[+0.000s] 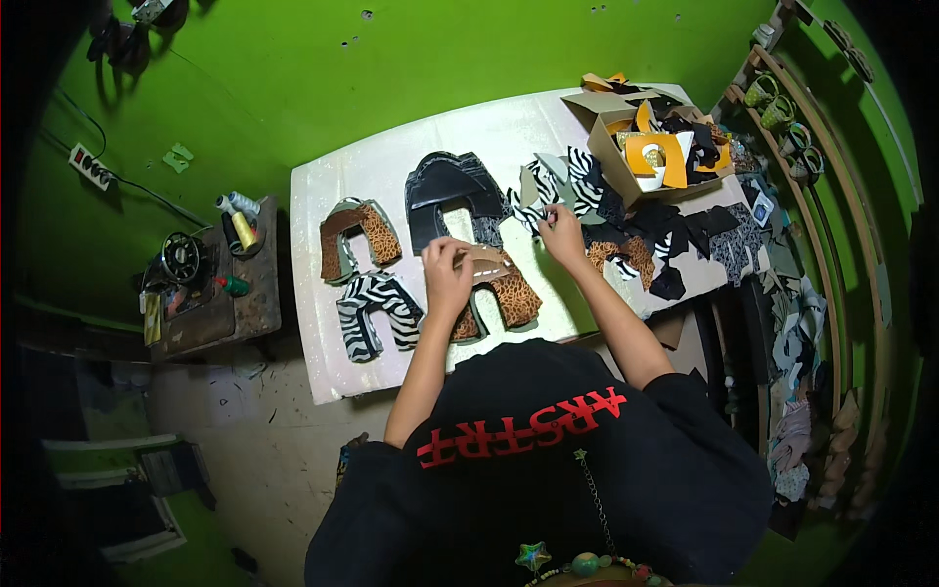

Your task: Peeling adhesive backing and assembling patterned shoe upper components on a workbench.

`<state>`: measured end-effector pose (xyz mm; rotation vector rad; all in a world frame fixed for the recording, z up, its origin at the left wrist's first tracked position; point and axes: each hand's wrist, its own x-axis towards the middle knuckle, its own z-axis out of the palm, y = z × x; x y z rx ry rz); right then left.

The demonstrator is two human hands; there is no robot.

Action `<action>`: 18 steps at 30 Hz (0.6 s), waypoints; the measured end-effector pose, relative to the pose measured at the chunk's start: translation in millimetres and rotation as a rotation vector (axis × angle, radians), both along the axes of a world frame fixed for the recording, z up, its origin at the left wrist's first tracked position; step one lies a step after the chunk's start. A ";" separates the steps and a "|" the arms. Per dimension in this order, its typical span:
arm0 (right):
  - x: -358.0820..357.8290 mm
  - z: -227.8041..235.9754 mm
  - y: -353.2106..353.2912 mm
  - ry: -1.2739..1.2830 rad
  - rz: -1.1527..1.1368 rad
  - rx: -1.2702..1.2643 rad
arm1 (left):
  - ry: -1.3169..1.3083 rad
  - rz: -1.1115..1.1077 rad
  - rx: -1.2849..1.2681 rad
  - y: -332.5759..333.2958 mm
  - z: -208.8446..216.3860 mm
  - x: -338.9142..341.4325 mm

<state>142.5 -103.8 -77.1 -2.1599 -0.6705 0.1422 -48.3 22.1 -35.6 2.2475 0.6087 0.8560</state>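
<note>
My left hand (pixel 449 272) is at a stack of U-shaped leopard-print pieces (pixel 515 297), its curled fingers beside a plain brown piece (pixel 485 262). Whether these fingers grip that piece is too small to tell. Closed in a pinch, my right hand (pixel 561 238) is over the near edge of a loose pile of zebra-striped pieces (pixel 585 176). What lies between its fingertips cannot be made out. Beyond my left hand is a stack of black U-shaped pieces (pixel 454 181). To the left are a leopard-print U-shaped stack (pixel 381 233) and a zebra-striped one (pixel 374 305).
An open cardboard box (pixel 608 157) full of orange, white and black offcuts stands at the table's back right. Dark and leopard scraps (pixel 638 256) lie before it. Left of the white table (pixel 318 367), a sewing machine (pixel 182 262) and thread cones (pixel 242 231) occupy a small stand.
</note>
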 end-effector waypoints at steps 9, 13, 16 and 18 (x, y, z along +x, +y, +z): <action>56.9 -0.2 28.6 0.003 -0.127 -0.396 | 0.005 0.014 -0.050 -3.3 -0.8 2.4; 56.4 -4.9 39.4 -0.027 -0.192 -0.485 | -0.002 0.094 -0.071 1.4 -3.5 -9.4; 55.4 -13.8 39.0 -0.178 -0.203 -0.405 | -0.004 0.140 -0.076 4.1 -6.5 -16.7; 51.6 -17.9 38.1 -0.167 -0.212 -0.293 | -0.032 0.148 -0.087 5.8 -7.7 -20.0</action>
